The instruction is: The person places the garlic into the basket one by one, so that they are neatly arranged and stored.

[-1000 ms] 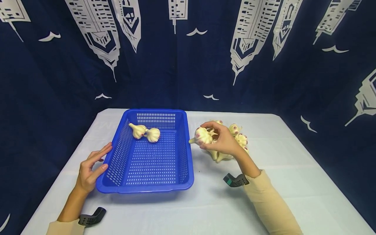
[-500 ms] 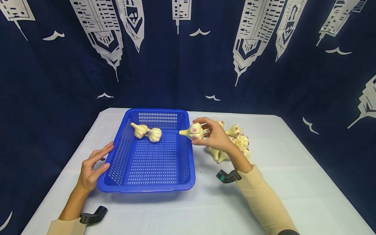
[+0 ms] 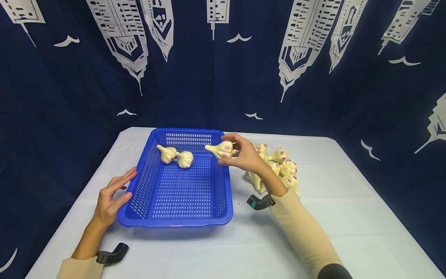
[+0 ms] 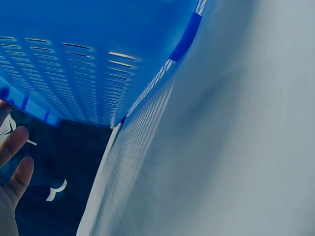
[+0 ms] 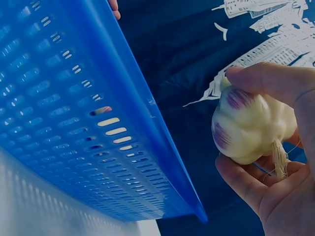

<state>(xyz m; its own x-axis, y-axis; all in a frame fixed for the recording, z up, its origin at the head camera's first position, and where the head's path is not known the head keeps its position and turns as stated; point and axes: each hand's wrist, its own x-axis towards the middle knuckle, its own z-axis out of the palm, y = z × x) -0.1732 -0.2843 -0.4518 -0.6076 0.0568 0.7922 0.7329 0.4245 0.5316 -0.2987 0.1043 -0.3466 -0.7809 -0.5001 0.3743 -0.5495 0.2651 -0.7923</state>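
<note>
My right hand [image 3: 242, 154] pinches a garlic bulb [image 3: 223, 150] between thumb and fingers over the right rim of the blue basket [image 3: 175, 222]. The bulb's stem points left, above the basket's inside. In the right wrist view the held garlic bulb [image 5: 253, 123] shows purple streaks and a tuft of dry roots. Two more garlic bulbs [image 3: 184, 159] lie touching on the basket floor near its back left. My left hand [image 3: 109, 195] rests its fairly straight fingers and thumb against the basket's left rim.
A pile of several garlic bulbs [image 3: 288, 167] lies right of the basket, partly hidden behind my right hand and wrist. The table wears a white cloth [image 3: 334, 217]. Behind it hangs a dark blue curtain [image 3: 209, 89] with white building prints.
My right hand has carried the garlic bulb left and slightly back, from beside the pile to over the basket's right rim. My left hand has stayed at the left rim.
</note>
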